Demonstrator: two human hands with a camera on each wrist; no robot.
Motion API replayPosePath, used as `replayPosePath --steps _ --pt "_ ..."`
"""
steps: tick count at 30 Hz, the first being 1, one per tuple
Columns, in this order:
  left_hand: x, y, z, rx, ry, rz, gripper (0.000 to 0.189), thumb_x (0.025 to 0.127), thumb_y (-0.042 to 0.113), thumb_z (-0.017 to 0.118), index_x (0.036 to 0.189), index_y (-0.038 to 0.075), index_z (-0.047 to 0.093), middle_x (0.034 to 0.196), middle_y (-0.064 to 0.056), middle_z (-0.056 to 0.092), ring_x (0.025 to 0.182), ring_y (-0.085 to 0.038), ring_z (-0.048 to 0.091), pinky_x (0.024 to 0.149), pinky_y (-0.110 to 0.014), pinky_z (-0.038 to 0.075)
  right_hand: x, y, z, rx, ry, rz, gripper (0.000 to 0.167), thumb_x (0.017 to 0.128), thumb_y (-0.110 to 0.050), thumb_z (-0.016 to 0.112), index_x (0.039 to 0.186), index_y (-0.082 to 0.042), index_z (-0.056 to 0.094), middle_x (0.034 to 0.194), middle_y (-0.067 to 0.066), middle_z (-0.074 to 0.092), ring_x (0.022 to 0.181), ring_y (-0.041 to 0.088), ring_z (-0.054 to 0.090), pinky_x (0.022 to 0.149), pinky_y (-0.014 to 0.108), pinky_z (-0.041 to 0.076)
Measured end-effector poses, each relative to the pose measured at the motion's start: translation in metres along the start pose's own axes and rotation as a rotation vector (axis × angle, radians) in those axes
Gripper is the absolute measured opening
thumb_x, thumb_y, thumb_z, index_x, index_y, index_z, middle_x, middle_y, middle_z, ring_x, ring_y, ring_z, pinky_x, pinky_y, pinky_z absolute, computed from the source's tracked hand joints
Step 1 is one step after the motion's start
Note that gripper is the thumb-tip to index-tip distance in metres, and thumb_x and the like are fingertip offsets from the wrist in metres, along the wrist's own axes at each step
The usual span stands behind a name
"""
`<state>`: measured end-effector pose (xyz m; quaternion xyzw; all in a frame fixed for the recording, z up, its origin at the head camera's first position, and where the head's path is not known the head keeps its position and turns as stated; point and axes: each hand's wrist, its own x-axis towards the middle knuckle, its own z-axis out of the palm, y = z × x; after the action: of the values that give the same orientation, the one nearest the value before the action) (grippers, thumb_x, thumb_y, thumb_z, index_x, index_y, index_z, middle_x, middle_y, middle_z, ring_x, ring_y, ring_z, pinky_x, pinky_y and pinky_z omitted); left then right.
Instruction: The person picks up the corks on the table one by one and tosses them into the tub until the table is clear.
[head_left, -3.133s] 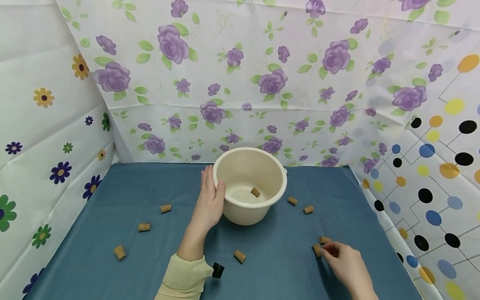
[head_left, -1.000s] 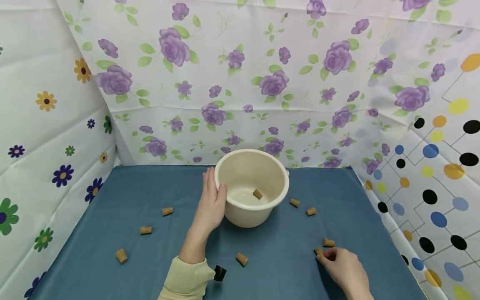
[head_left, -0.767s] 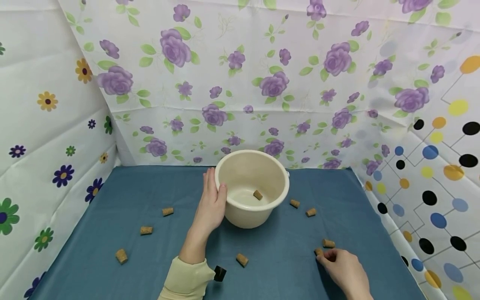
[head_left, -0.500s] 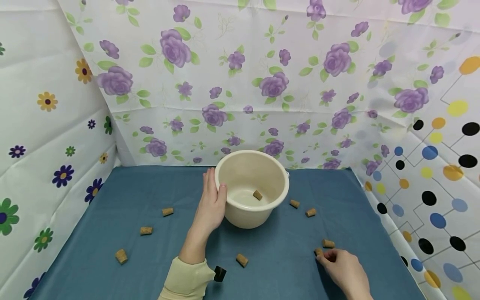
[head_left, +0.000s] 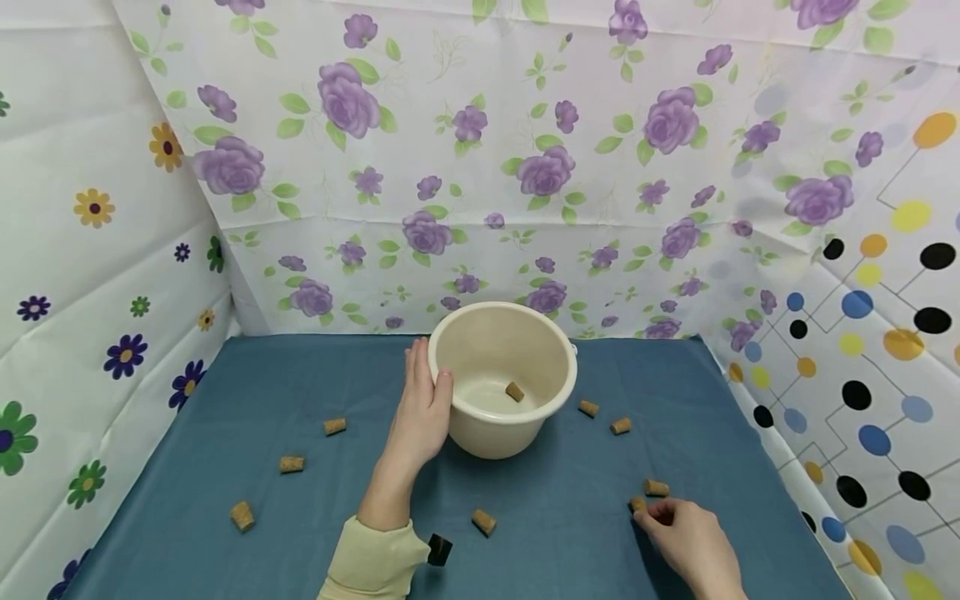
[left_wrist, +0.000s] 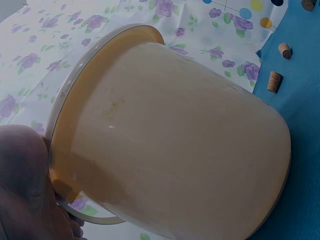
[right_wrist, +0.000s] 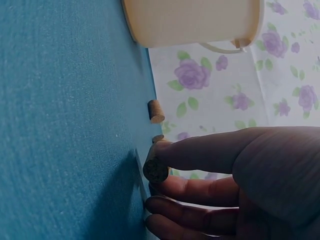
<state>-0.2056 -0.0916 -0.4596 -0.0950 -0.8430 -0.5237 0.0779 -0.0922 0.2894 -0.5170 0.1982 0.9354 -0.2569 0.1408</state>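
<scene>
My left hand [head_left: 422, 408] lies along the left side of a cream bucket [head_left: 491, 433], fingers straight and thumb over the rim. In the left wrist view that hand [left_wrist: 25, 185] sits at the rim, beside the bucket's outer wall [left_wrist: 185, 130]. One cork [head_left: 514, 391] lies inside. At the right, my right hand [head_left: 690, 533] pinches another cork [head_left: 637, 504] between thumb and fingertips, close over the blue cloth. The right wrist view shows this cork [right_wrist: 155, 169] end-on, held by the right hand [right_wrist: 225, 180]. A further cork [head_left: 656, 487] lies just behind it.
Two corks [head_left: 588, 408] lie right of the bucket. One cork [head_left: 483, 522] is in front, and several more, such as a cork [head_left: 242, 516], lie at left on the blue cloth [head_left: 360, 375]. Flowered sheets [head_left: 480, 150] stand behind and at the sides.
Three seconds ago the right hand was at the cork's side with fingers slightly higher; it now covers more of the cork. The left hand and bucket stay in place.
</scene>
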Motion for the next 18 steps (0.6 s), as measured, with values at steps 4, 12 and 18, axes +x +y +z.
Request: replayPosePath --steps 4,12,18 --pt "0.0002 -0.0003 0.0003 0.006 0.003 0.002 0.07 0.118 0.042 0.033 0.173 0.013 -0.001 0.179 -0.008 -0.005 0.164 -0.024 -0.011 0.127 -0.063 0.011 0.0006 -0.0005 -0.0005 0.002 -0.007 0.001 0.025 0.098 -0.032 0.079 0.096 -0.007 0.077 0.082 0.003 0.068 0.071 0.021 0.062 0.062 0.041 0.052" --pt "-0.0007 0.0018 -0.0003 0.003 0.005 0.005 0.07 0.118 0.042 0.033 0.173 0.012 0.0 0.179 -0.01 -0.004 0.164 -0.026 -0.01 0.126 -0.065 0.012 -0.0008 -0.0011 -0.0025 0.018 -0.024 -0.004 0.029 0.099 -0.034 0.078 0.099 -0.005 0.078 0.084 0.004 0.069 0.073 0.021 0.064 0.063 0.042 0.053" --pt "-0.0002 0.0013 0.0001 0.011 0.006 0.012 0.071 0.118 0.043 0.032 0.173 0.011 0.0 0.179 -0.01 -0.004 0.164 -0.027 -0.01 0.126 -0.066 0.012 -0.0005 -0.0012 -0.0035 0.027 -0.025 -0.016 0.029 0.099 -0.034 0.078 0.1 -0.005 0.078 0.084 0.004 0.069 0.073 0.021 0.063 0.063 0.041 0.053"
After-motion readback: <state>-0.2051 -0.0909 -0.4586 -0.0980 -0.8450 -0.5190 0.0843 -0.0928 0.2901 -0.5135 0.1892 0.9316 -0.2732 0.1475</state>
